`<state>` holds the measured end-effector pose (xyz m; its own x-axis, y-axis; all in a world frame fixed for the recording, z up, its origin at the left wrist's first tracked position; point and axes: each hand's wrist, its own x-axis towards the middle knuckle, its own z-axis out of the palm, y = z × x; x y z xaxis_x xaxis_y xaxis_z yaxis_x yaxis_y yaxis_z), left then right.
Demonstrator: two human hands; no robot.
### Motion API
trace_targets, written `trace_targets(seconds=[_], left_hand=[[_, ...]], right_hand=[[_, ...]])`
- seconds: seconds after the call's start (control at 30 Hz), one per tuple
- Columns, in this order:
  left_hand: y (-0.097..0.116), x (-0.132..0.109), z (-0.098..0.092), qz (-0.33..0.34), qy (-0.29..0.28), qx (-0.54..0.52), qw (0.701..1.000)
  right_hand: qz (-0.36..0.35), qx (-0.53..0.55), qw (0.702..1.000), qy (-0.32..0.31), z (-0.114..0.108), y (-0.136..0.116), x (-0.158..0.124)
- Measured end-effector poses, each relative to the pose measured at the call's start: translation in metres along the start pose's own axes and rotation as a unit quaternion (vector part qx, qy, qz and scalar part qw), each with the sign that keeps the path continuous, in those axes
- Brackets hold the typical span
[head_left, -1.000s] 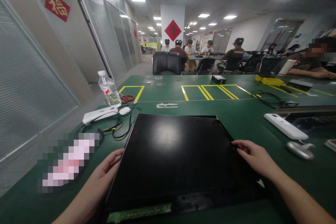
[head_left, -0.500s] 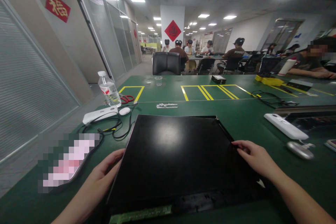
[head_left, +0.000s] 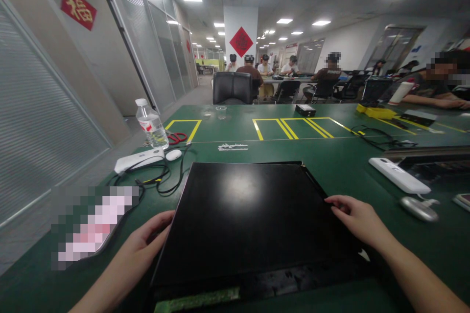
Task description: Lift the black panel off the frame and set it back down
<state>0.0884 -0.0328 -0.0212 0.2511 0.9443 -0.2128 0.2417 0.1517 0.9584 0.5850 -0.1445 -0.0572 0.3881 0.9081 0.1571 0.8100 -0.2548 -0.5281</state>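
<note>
A large black display panel (head_left: 242, 225) lies before me on the green table, its glossy face up and reflecting a light. A strip of green circuit board (head_left: 200, 298) shows along its near edge, and a dark frame runs along its far and right sides. My left hand (head_left: 156, 230) is closed at the panel's left edge, its fingertips hidden behind that edge. At the right edge, my right hand (head_left: 352, 212) holds the dark rim between thumb and fingers. A small white piece (head_left: 364, 255) sticks out by the panel's near right corner.
On the left are a water bottle (head_left: 151, 124), red-handled scissors (head_left: 177, 138), a white device (head_left: 139, 159), black cables (head_left: 157, 176) and a blurred-out item (head_left: 99, 230). White strips (head_left: 232, 146) lie beyond the panel. To the right are a white power bank (head_left: 398, 176) and a silver mouse-shaped object (head_left: 418, 209).
The panel's far left corner has dropped very slightly and the light's reflection has slid a little to the right. Both hands keep nearly the same places on the edges.
</note>
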Motion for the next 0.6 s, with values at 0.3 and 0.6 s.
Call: trace_targets(seconds=[0.3, 0.6], left_hand=[[-0.009, 0.006, -0.002, -0.002, 0.007, -0.001, 1.000], [-0.004, 0.001, -0.005, 0.013, 0.043, -0.059, 0.997]], right_hand=[[0.007, 0.002, 1.000, -0.001, 0.000, -0.001, 0.001], [0.009, 0.003, 1.000, -0.010, 0.000, 0.002, 0.000]])
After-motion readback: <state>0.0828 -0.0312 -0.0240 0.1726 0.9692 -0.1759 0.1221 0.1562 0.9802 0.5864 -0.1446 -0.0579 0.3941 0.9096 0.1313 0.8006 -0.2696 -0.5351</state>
